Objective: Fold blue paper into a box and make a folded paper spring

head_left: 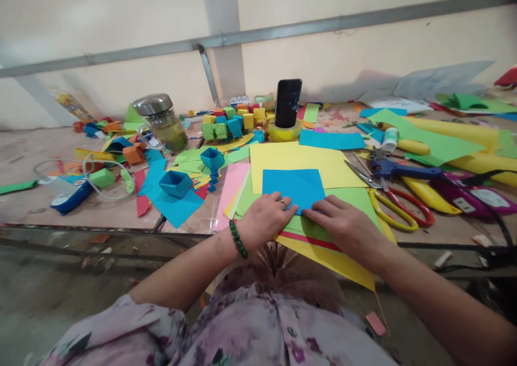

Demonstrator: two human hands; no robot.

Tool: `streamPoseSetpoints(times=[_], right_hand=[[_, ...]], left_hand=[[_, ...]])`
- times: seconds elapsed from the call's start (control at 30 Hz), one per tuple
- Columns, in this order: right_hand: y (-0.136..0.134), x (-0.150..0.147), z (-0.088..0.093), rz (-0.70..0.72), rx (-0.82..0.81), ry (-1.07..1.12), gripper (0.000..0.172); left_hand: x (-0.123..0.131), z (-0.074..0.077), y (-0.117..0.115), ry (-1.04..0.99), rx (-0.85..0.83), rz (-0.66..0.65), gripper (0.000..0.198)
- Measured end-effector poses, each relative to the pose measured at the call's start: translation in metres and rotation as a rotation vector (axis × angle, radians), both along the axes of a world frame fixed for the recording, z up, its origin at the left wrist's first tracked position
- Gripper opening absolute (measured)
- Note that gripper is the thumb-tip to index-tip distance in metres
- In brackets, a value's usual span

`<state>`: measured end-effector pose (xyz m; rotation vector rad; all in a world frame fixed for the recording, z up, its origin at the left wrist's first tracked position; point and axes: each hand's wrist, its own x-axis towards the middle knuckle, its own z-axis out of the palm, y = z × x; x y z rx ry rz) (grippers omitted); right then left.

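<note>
A blue sheet of paper (294, 185) lies in front of me on a stack of green and yellow paper. My left hand (266, 218) has its fingers bent over the sheet's near left edge, with thumb and fingers gripping it. At the near right corner, my right hand (343, 223) pinches the same edge between thumb and fingers; the fingertips are partly hidden. Beneath, a large yellow sheet (307, 158) and green paper (355, 196) spread out, with a red strip and more yellow hanging past the table edge.
Scissors (391, 209) with yellow and red handles and a blue glue gun (404, 169) lie right. A phone (288, 103) stands in a yellow tape roll (285, 132). Left are blue paper boxes (175, 184), a glass jar (163, 123) and paper scraps. Small colored paper cubes (232, 126) sit behind.
</note>
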<state>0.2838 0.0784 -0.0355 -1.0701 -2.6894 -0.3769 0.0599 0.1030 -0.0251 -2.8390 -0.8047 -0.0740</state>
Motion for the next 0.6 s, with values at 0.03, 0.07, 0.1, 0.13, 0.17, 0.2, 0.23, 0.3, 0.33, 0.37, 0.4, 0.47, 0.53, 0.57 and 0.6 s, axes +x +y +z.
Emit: streamPoseSetpoints(times=[0.03,0.07,0.1,0.13,0.17,0.2,0.23,0.3,0.33,0.37,0.4,0.47,0.53,0.57,0.6], right_hand=[[-0.002,-0.002,0.001,0.043,0.029,-0.043,0.026],[-0.005,-0.004,0.002,0.072,0.052,-0.082,0.025],[-0.007,-0.006,0.004,0.083,0.070,-0.114,0.025],[-0.009,-0.007,0.006,0.083,0.085,-0.138,0.026],[-0.012,-0.007,0.008,0.078,0.093,-0.157,0.027],[-0.013,-0.006,0.010,0.072,0.094,-0.171,0.028],[-0.015,-0.004,0.010,0.065,0.087,-0.178,0.029],[-0.018,0.002,0.010,0.049,0.067,-0.179,0.030],[-0.020,0.007,0.009,0.040,0.058,-0.174,0.031],[-0.021,0.011,0.008,0.029,0.050,-0.162,0.031],[-0.023,0.015,0.006,0.014,0.047,-0.144,0.033],[-0.026,0.021,0.004,-0.018,0.046,-0.108,0.036],[-0.029,0.023,0.003,-0.048,0.037,-0.086,0.038],[-0.030,0.023,0.003,-0.058,0.030,-0.081,0.037],[-0.030,0.023,0.003,-0.065,0.020,-0.079,0.036]], left_hand=[[0.002,-0.002,-0.005,0.012,0.010,0.015,0.032],[0.004,-0.003,-0.010,0.020,0.020,0.044,0.033],[0.005,-0.003,-0.015,0.027,0.029,0.075,0.034],[0.005,-0.003,-0.019,0.032,0.034,0.100,0.036],[0.004,-0.002,-0.023,0.036,0.032,0.115,0.038],[0.002,-0.001,-0.025,0.038,0.024,0.125,0.039],[-0.001,0.001,-0.027,0.039,0.009,0.133,0.040],[-0.010,0.004,-0.028,0.038,-0.035,0.135,0.040],[-0.015,0.005,-0.028,0.034,-0.056,0.140,0.041],[-0.019,0.005,-0.028,0.026,-0.073,0.146,0.041],[-0.024,0.004,-0.028,0.013,-0.085,0.158,0.042],[-0.031,0.000,-0.029,-0.019,-0.101,0.184,0.044],[-0.036,-0.006,-0.031,-0.049,-0.110,0.208,0.047],[-0.039,-0.008,-0.033,-0.060,-0.111,0.226,0.048],[-0.042,-0.010,-0.034,-0.069,-0.107,0.244,0.048]])
